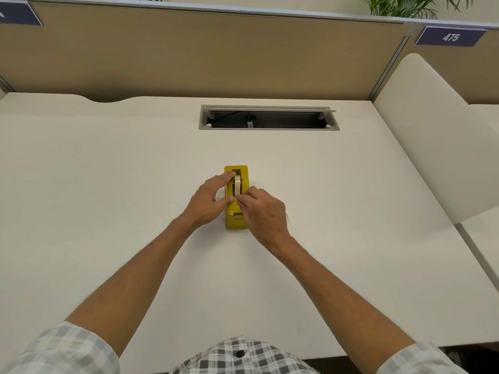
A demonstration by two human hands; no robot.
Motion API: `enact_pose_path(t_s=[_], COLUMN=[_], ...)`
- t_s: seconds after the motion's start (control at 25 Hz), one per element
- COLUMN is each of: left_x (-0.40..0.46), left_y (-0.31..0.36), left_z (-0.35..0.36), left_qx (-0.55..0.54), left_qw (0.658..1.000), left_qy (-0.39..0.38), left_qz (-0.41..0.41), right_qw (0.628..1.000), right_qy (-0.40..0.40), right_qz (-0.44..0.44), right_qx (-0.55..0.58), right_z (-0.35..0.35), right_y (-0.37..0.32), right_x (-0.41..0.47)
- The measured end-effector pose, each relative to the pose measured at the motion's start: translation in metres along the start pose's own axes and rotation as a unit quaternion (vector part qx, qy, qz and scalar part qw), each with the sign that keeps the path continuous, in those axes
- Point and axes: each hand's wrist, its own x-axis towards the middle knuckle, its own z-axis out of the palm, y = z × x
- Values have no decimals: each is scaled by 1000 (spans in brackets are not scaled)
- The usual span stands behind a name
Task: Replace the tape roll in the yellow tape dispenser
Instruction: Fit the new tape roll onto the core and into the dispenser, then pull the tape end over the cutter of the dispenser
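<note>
On a white desk [108, 184], near its middle: yellow tape dispenser [244, 182], lying lengthwise away from the person, cutter end nearest the body. Standing upright in its open slot, a pale tape roll [237, 184], edge-on to the camera.

At the dispenser's left side: left hand [208, 203], thumb and forefinger spread fairly wide, forefinger tip touching the far part of the yellow body beside the roll, thumb tip touching it nearer the cutter. Bracing grip, not closed around anything.

At the right side: right hand [263, 211], fingertips drawn narrow together at the near edge of the roll, apparently pinching the tape there; exact contact too small to make out.

Beyond the dispenser, well apart: open cable slot [268, 117] in the desk. Behind that, a tan partition [189, 55] with a "475" label [450, 37]. At the bottom, checked shirt sleeves [62, 349].
</note>
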Motion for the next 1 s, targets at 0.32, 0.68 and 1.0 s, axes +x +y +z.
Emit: enact_pose_path(t_s=[0.32,0.68,1.0], left_x=[0,-3,-5], left_y=[2,3,0], left_z=[-1,2,1], left_qx=[12,-4,-24], left_qw=[1000,1000,1000], left_qy=[-1,2,5], left_qz=[-16,-13,4], right_qw=[1000,1000,1000], right_qy=[-10,-14,-13], right_qz=[1,3,10], right_qx=[-4,-11,12], right_z=[-2,-5,-1], right_y=[-2,-2,-3], right_x=[-9,-26,-40])
